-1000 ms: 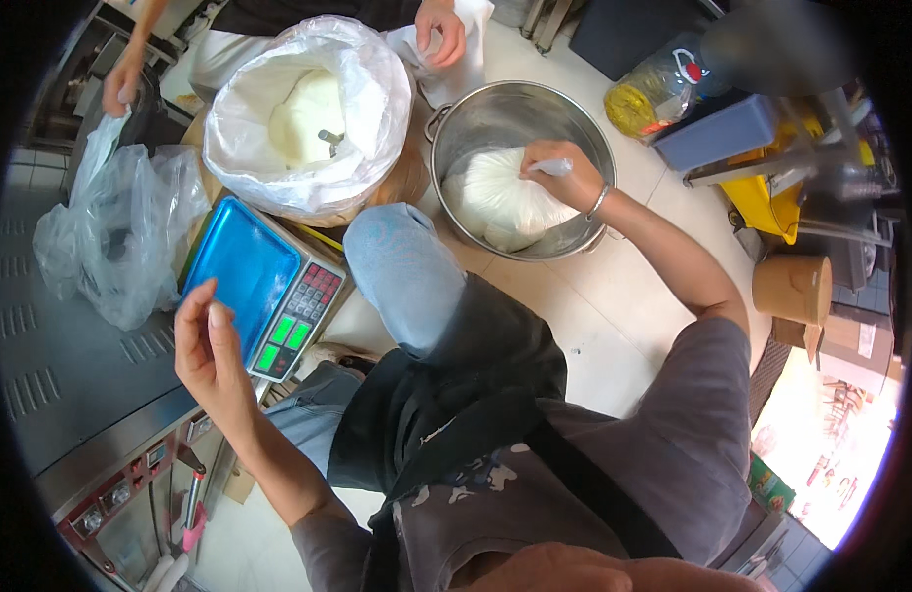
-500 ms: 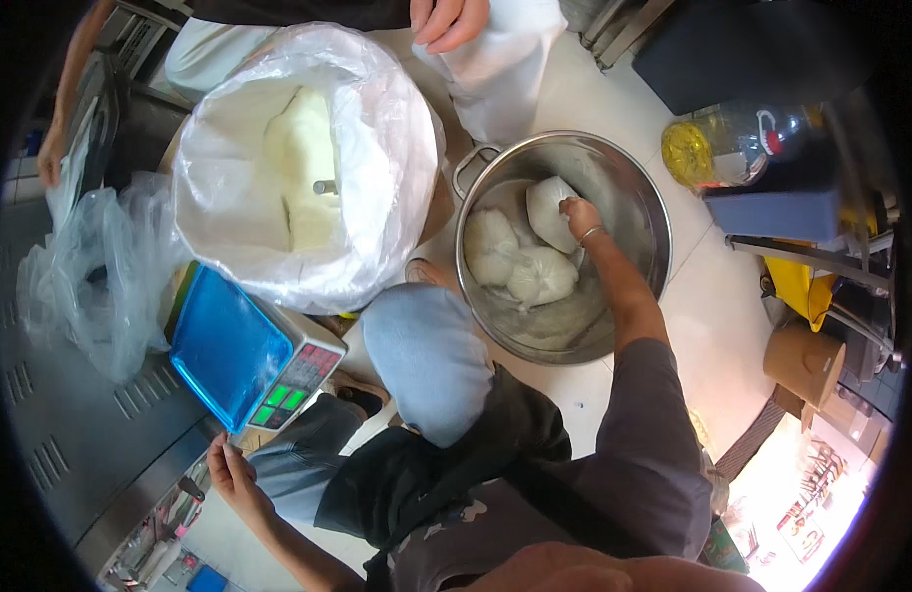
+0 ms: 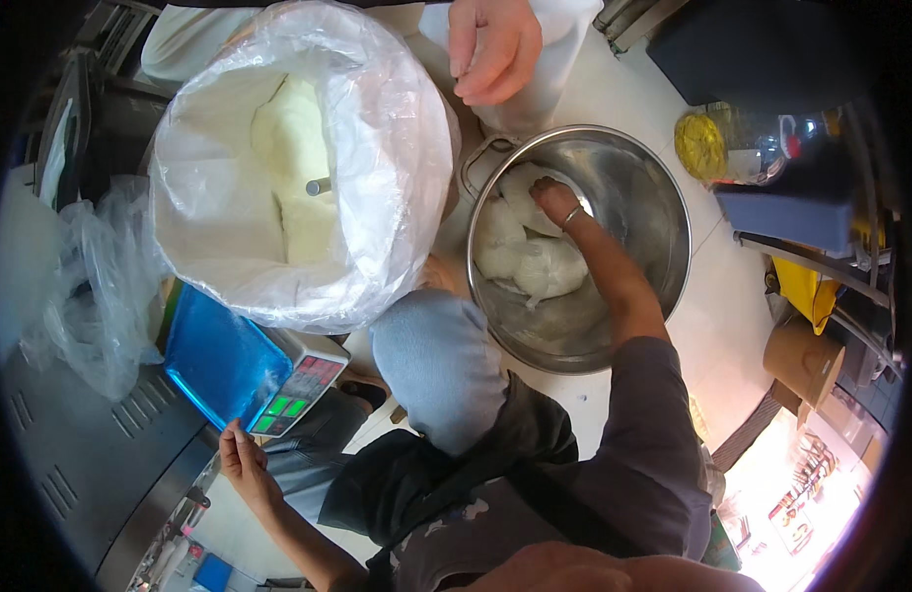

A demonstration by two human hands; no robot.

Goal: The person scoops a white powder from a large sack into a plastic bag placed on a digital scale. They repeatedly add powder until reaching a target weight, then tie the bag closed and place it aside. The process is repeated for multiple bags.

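Inside a large steel pot (image 3: 580,251), my right hand (image 3: 554,201) has its fingers closed at the top of a tied plastic bag of white powder (image 3: 521,189). That bag lies against two more such bags, a left one (image 3: 497,247) and a front one (image 3: 550,268). Over at the lower left, my left hand (image 3: 247,466) is pinched at the front corner of the blue tray (image 3: 223,345) of a digital scale (image 3: 304,391). Whether the fingertips hold anything is hidden.
A big container lined with clear plastic (image 3: 397,168) holds pale powder (image 3: 303,148) and a metal handle. Another person's hand (image 3: 495,49) hangs beside it. Crumpled plastic bags (image 3: 106,296) lie left of the scale. An oil bottle (image 3: 702,148) stands at the right.
My right hand has moved slightly left and down into the pot, and its bag now rests against the others. The other person's left-side arm has gone from view; their other hand hangs lower.
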